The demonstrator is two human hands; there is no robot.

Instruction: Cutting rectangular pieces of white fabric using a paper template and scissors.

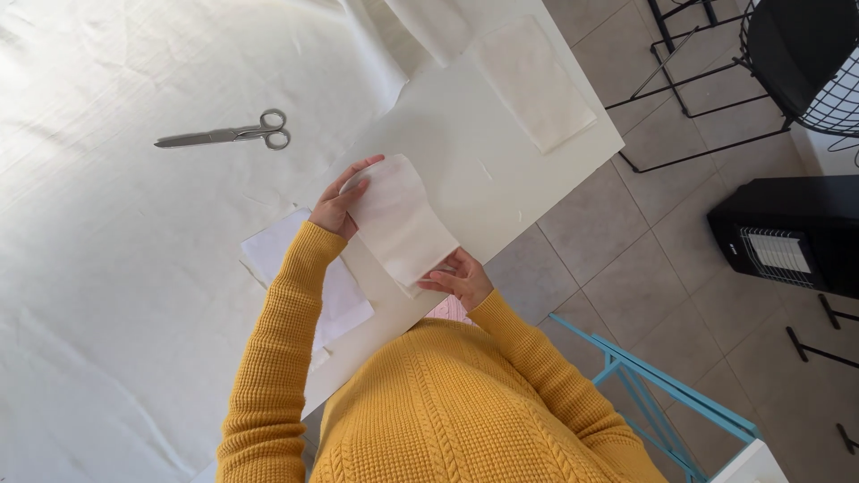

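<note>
White fabric piece (398,219), one end rounded, the other straight; held above the white table (465,152). Left hand (338,207) pinches the rounded end, fingers curled over its edge; right hand (461,277) pinches the straight end. Scissors (228,134) lie well apart from the piece, on the spread white cloth (107,250). A folded stack (535,80) lies farther up the table. Nothing blocks it. Long axis runs diagonally, from hand to hand.

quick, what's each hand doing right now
Left hand: closed on the far end of the white fabric piece.
Right hand: closed on its near end.
</note>
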